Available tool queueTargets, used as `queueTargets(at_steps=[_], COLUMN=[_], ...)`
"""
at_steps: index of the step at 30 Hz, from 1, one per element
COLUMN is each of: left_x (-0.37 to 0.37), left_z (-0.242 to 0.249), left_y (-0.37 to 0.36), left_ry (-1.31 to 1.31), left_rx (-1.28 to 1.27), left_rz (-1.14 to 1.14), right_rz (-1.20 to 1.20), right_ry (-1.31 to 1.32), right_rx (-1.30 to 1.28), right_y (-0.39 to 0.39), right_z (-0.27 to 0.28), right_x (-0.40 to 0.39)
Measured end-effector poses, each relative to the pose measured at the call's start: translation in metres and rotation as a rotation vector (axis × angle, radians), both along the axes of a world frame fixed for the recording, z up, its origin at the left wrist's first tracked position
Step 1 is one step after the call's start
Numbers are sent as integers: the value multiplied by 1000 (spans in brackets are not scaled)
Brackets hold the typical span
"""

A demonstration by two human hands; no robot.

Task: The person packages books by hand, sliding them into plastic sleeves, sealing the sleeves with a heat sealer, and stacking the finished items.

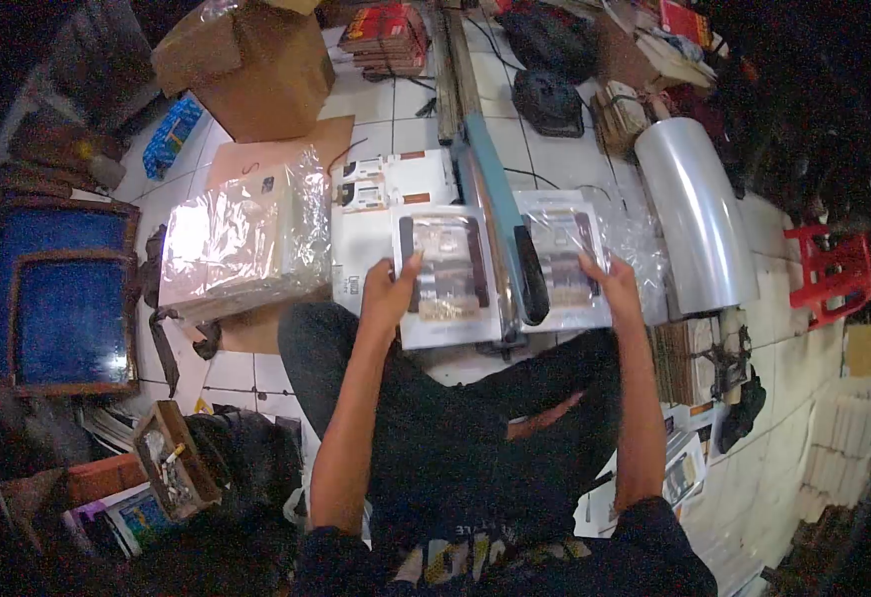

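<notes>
Between my crossed legs and the boxes lies a long sealer-like tool with a blue-grey arm (490, 179) and a black handle (532, 279). My left hand (393, 291) grips the outer edge of a white printed package (447, 269) on the tool's left side, thumb on top. On the right side, my right hand (615, 284) pinches the outer edge of a similar package (558, 259), which has clear film around it. The arm passes between the two packages and hides their inner edges. The fingers beneath both packages are hidden.
A film-wrapped stack (246, 234) sits at the left, with a cardboard box (246, 75) behind it. A large roll of clear film (696, 214) lies at the right, and a red stool (831, 274) is beyond it. Blue-bottomed trays (72, 338) are far left.
</notes>
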State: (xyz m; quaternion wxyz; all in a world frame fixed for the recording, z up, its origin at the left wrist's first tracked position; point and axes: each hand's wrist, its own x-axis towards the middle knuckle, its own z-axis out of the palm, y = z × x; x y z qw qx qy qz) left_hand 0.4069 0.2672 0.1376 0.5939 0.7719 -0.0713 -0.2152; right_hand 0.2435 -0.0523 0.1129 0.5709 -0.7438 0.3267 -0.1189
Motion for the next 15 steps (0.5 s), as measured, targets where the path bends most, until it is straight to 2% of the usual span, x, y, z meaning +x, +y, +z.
queueTargets(at_steps=[2,5,8,9,13,15], left_x=[24,57,68,64,68,68], left_z=[2,-40,-47,-38,-50,-51], left_y=[-8,-17,-25,-27,-25,-27], left_ry=[50,91,128,260,87,89], left_rx=[80,-160,-113,-158,-109,-58], left_rz=[18,19,44,63,-12,2], right_rz=[14,40,52,53,96,24], right_ry=[-30,-100,-90,-79,-1,70], right_rx=[-22,58,128,83,131,-12], right_y=[-10,-27,-37,-40,-49,-53], right_z=[0,-4,-10,-14,-34,-39], right_x=[26,50,61,62,63,66])
